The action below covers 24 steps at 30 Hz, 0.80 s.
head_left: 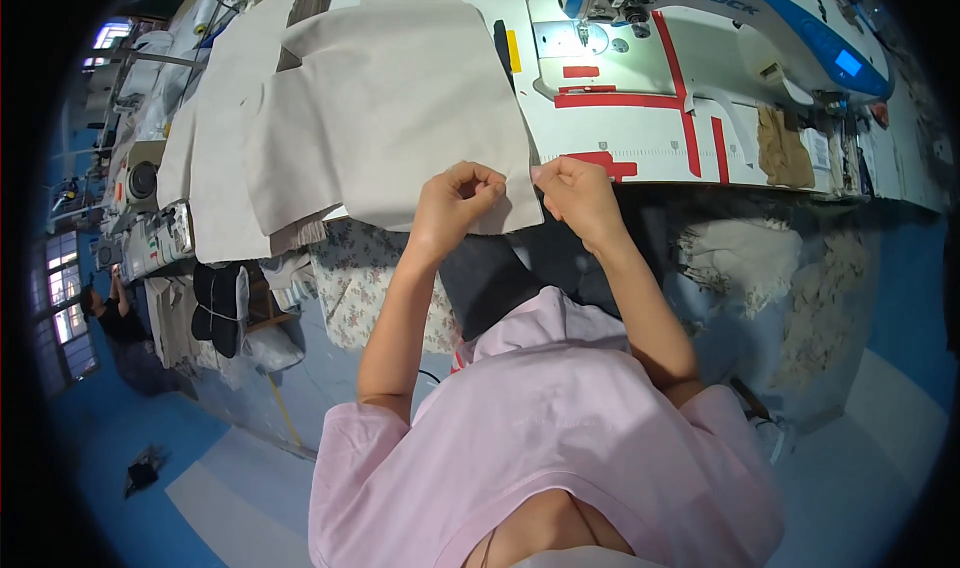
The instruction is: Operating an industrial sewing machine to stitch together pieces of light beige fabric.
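Observation:
A large beige fabric piece (400,118) lies over the left part of the sewing table, and its near right corner hangs at the table's front edge. Over that corner, my left hand (450,208) is closed, thumb and forefinger pressed together; what the pinch holds, if anything, is too small to make out. My right hand (585,203) is closed too, its fingertips pinching the fabric's right edge. Behind and to the right stands a white and blue sewing machine (740,13), its needle area (585,38) lit and apart from the fabric.
More beige fabric layers (225,158) are stacked at the left. Red tape strips (620,100) mark the white table (640,128). A brown cloth scrap (785,148) lies at its right end. Floral cloth (365,278) hangs below the front edge. Another person (125,318) is far left.

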Tool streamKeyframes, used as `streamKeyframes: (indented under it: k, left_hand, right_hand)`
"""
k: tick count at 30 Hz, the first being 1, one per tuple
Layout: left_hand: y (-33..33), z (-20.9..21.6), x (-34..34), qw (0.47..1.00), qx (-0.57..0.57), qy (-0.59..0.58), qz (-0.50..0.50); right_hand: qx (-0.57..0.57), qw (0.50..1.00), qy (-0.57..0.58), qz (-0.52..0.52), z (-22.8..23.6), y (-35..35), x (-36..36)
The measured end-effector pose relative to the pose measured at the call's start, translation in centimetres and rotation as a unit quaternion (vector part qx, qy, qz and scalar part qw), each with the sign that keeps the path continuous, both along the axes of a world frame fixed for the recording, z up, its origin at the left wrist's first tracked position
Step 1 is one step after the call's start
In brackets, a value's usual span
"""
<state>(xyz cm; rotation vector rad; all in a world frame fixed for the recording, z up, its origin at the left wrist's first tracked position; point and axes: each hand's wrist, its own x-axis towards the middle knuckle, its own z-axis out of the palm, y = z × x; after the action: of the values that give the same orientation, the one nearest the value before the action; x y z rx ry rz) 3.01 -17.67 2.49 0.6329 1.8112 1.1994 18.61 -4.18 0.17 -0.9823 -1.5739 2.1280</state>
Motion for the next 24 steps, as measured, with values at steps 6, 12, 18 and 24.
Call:
streamKeyframes:
  k: [6,12,18,24]
  left_hand:
    - [-0.3,0.9,0.0,1.0,-0.011,-0.01,0.009]
    - [-0.5,1.1,-0.1,0.999,-0.008,-0.036,0.012]
    - [-1.3,0.0,-0.6,0.996,0.031,-0.051,0.064]
    - [-1.1,0.7,0.0,0.999,0.005,-0.037,0.031]
  right_hand:
    - [0.015,0.998,-0.058,0.006,1.5,-0.7,-0.3]
    - [-0.027,0.999,-0.035,0.02,1.4,-0.7,-0.5]
    - [0.012,1.0,-0.014,-0.021,0.4,-1.0,-0.8]
    - [-0.035,0.999,-0.009,0.022,1.3,-1.1,-0.9]
